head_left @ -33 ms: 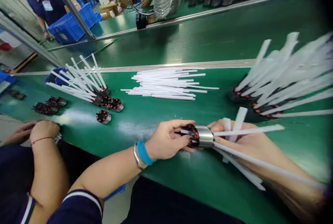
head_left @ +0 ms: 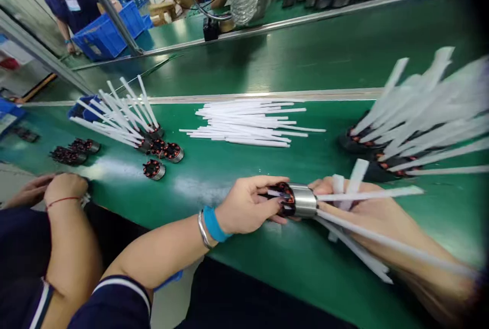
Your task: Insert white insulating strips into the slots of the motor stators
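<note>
A motor stator [head_left: 304,200] with a bare metal ring and dark, copper-coloured windings lies sideways between my hands above the green bench. My left hand [head_left: 244,206] grips its winding end, fingers and thumb wrapped round it. White strips [head_left: 369,194] stick out of its other end, fanning to the right. My right hand [head_left: 367,207] is closed among these strips, close against the metal rim. Its fingertips are partly hidden behind the stator and strips. A short piece of white strip shows between the windings near my left thumb.
A pile of loose white strips [head_left: 248,122] lies behind the stator. Stators with upright strips [head_left: 110,115] stand left, others [head_left: 420,115] right. A bare stator [head_left: 154,169] sits at left. A co-worker's hands [head_left: 64,191] rest at the far left. Blue crates [head_left: 109,33] stand behind.
</note>
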The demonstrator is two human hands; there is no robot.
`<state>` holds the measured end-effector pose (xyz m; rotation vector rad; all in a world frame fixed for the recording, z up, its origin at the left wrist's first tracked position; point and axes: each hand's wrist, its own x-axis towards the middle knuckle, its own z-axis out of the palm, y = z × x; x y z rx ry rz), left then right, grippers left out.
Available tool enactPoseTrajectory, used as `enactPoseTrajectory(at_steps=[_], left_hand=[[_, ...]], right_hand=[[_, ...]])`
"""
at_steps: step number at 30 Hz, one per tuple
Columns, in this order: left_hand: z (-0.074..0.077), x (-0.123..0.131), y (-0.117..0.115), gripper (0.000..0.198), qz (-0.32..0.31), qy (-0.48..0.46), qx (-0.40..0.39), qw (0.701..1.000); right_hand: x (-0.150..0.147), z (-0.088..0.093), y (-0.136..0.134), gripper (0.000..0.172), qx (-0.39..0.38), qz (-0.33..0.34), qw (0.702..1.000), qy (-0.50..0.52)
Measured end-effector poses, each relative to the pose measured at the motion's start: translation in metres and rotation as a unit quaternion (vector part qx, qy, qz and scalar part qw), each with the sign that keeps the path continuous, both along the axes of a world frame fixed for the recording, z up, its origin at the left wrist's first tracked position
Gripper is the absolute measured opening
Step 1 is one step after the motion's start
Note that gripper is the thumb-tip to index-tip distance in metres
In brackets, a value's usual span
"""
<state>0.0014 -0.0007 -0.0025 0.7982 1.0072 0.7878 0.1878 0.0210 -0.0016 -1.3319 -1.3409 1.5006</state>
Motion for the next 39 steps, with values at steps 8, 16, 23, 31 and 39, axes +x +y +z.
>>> enactPoseTrajectory(at_steps=[8, 16, 23, 31, 39], left_hand=[[0.0, 0.004, -0.003, 0.023, 0.026, 0.032, 0.017, 0.999], [0.003, 0.004, -0.001, 0.022, 0.027, -0.026, 0.018, 0.999], [-0.002, 0.006, -0.002, 0.02, 0.04, -0.031, 0.042, 0.998], [-0.002, 0.008, -0.008, 0.015, 0.021, -0.044, 0.046, 0.998], [0.002, 0.005, -0.009, 0.027, -0.003, -0.075, 0.057, 0.996]], right_hand=[[-0.006, 0.0, -0.002, 0.039, -0.022, 0.017, 0.998, -0.053], [-0.014, 0.002, -0.004, 0.037, -0.086, -0.002, 0.996, 0.002], [-0.016, 0.014, -0.005, 0.042, -0.075, -0.015, 0.997, -0.03], [-0.007, 0.015, -0.006, 0.045, 0.021, 0.084, 0.996, -0.025], [0.005, 0.006, -0.006, 0.048, 0.037, 0.125, 0.991, -0.01]])
